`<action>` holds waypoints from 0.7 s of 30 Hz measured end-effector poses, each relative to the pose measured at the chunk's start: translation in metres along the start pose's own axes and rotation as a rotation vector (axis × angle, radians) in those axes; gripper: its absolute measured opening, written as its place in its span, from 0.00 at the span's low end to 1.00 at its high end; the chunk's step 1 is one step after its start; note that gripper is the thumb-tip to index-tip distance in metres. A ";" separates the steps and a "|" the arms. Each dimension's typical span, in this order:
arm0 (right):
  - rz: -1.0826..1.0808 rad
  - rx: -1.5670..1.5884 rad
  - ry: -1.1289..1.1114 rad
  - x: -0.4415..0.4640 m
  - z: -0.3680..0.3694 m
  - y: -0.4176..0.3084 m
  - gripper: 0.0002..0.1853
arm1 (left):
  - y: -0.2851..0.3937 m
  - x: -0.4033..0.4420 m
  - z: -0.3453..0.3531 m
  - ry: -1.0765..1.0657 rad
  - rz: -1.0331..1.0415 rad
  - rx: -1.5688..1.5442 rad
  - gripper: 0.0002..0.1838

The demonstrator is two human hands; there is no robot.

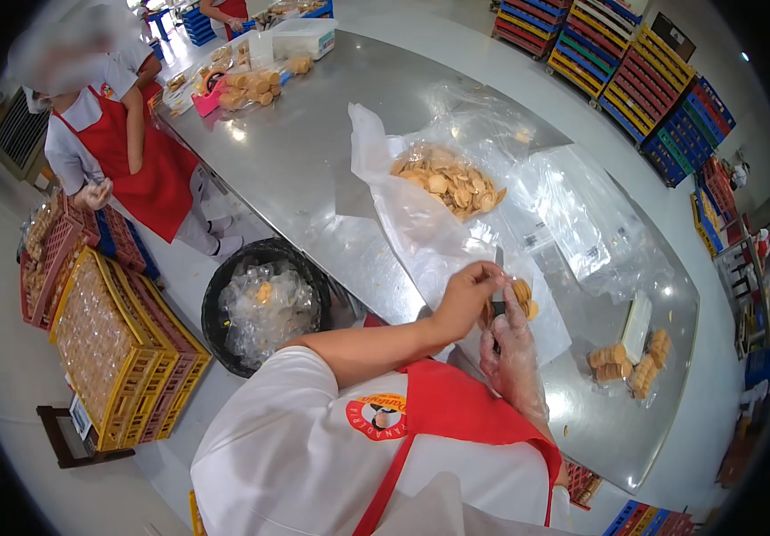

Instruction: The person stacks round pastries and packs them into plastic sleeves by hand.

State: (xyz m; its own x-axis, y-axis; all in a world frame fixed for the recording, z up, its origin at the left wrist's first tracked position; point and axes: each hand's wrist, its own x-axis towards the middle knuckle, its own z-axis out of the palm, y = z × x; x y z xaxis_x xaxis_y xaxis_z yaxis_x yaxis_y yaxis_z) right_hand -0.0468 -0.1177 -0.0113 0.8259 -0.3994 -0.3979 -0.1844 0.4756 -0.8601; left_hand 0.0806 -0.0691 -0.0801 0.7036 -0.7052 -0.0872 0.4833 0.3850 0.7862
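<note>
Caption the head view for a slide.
Left hand and gloved right hand with a knife and biscuits at a metal table.

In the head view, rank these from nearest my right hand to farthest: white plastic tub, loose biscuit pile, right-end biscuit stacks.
From your right hand:
1. Right-end biscuit stacks, to its right on the table.
2. Loose biscuit pile, ahead.
3. White plastic tub, at the far left.

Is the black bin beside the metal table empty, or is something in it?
Not empty: the black bin holds crumpled clear plastic, visible through its open top.
</note>
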 end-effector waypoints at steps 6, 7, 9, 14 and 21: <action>0.018 0.028 -0.003 -0.003 -0.010 0.008 0.30 | 0.011 0.004 -0.001 -0.007 -0.012 -0.079 0.05; 0.022 0.003 0.012 -0.005 -0.007 0.006 0.29 | 0.009 0.002 0.001 -0.010 -0.004 -0.038 0.05; 0.012 0.006 0.025 -0.004 -0.004 0.004 0.28 | 0.006 -0.005 0.005 -0.020 0.007 0.044 0.04; 0.057 0.073 -0.070 -0.007 -0.022 0.014 0.27 | 0.015 -0.007 0.004 0.032 -0.069 0.071 0.04; -0.258 -0.538 0.022 -0.001 -0.034 0.030 0.28 | 0.004 -0.014 0.014 -0.016 -0.036 0.030 0.04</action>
State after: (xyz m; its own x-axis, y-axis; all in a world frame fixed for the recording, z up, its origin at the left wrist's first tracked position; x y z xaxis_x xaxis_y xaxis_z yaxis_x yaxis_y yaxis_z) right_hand -0.0711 -0.1300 -0.0475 0.8698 -0.4680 -0.1567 -0.2282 -0.0999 -0.9685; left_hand 0.0655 -0.0659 -0.0672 0.6773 -0.7280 -0.1062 0.4922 0.3411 0.8008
